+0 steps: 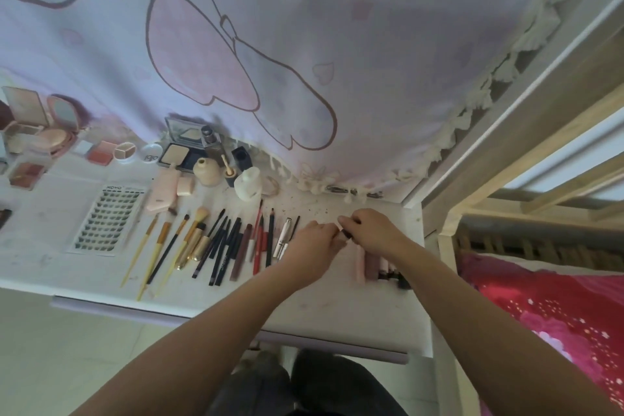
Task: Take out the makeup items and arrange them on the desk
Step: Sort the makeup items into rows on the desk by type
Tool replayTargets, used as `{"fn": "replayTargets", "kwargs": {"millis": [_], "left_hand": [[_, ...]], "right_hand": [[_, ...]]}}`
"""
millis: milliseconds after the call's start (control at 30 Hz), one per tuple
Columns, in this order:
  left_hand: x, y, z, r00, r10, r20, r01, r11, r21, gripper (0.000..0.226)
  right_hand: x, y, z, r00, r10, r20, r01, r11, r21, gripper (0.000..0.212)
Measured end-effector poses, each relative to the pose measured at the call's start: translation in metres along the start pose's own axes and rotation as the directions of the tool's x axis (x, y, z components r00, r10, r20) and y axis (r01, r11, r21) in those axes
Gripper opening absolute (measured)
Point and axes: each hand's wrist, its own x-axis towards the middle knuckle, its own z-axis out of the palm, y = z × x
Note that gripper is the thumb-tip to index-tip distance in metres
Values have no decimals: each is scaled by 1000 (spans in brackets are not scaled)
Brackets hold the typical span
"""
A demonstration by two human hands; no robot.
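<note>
White desk [337, 307], both hands, left [314, 246] and right [374, 230], fingers curled, pinching one small tube [344, 234] between them.

Both forearms are bare from the near edge of the view up to the wrists, with no sleeves, watch, bracelet or ring to be seen. The left hand [312, 243] and the right hand [374, 230] are bare too, without gloves. Near the bottom edge, between the arms, dark trousers [337, 388] cover the legs, the cloth plain and slightly creased.
</note>
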Motion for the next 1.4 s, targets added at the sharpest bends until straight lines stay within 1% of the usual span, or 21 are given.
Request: {"fn": "replayTargets", "kwargs": {"millis": [67,133,233,300,367,400,467,533,567,633,733,800,867,967,1033,1133,1167,1200,1267,1333,1400], "left_hand": [[-1,-3,-8,999,1,37,6,985,-173,29],[-4,-6,-14,998,11,61,5,967,-254,28],[-11,-10,-22,997,45,60,-30,974,-223,27],[-18,-12,-26,997,67,35,-59,980,-189,27],[-26,-12,-29,996,89,16,-85,980,-182,25],[-30,-12,-29,994,105,7,-102,980,-172,25],[-39,-14,-30,989,146,2,-144,979,-144,26],[-47,-20,-27,989,147,23,-142,979,-149,27],[-51,-23,-26,989,144,31,-137,979,-152,27],[-59,-27,-23,987,156,38,-150,980,-134,27],[-70,-24,-19,982,167,90,-161,984,-73,28],[-75,-24,-17,975,162,154,-155,986,-57,31],[-81,-24,-14,960,187,211,-169,981,-101,33],[-84,-22,-20,893,177,414,-78,966,-245,32],[-80,-27,-31,790,166,590,77,928,-365,29],[-70,-48,-46,624,167,764,378,791,-481,29],[-66,-53,-48,603,166,780,450,736,-505,29],[-63,-54,-49,617,167,769,484,690,-538,28],[-54,-51,-48,711,141,689,463,644,-609,25],[-43,-43,-45,827,61,559,391,652,-649,28],[-31,-36,-39,904,-55,424,353,655,-668,34]], "right_hand": [[-8,-2,-2,997,-77,-11,77,997,19,31],[-18,-4,-5,988,-152,9,152,988,39,21],[-32,-9,-14,977,-188,99,176,978,114,10],[-42,-16,-18,977,-127,169,112,989,98,21],[-49,-22,-18,979,-24,201,28,999,-18,40],[-52,-24,-17,982,-1,191,19,996,-91,44],[-58,-25,-12,982,-20,186,52,984,-172,34],[-66,-24,-7,976,-42,215,66,992,-107,15],[-71,-25,-5,972,-40,230,52,998,-47,13],[-78,-26,3,969,-4,245,-4,999,34,20],[-85,-22,17,962,72,265,-61,997,-48,32],[-90,-14,24,962,48,270,-23,995,-96,25],[-96,-6,28,967,1,254,24,995,-95,11],[-101,-1,30,962,-75,262,104,990,-98,6],[-103,0,26,949,-120,290,156,982,-103,7],[-95,10,6,954,-157,256,185,979,-88,13],[-91,16,-1,961,-153,230,167,985,-42,15],[-85,23,-8,971,-133,198,131,991,23,14],[-74,37,-20,987,-60,146,35,985,170,11],[-66,45,-26,991,-28,127,-11,957,290,19],[-58,47,-26,995,-11,99,-25,937,350,21]]}}
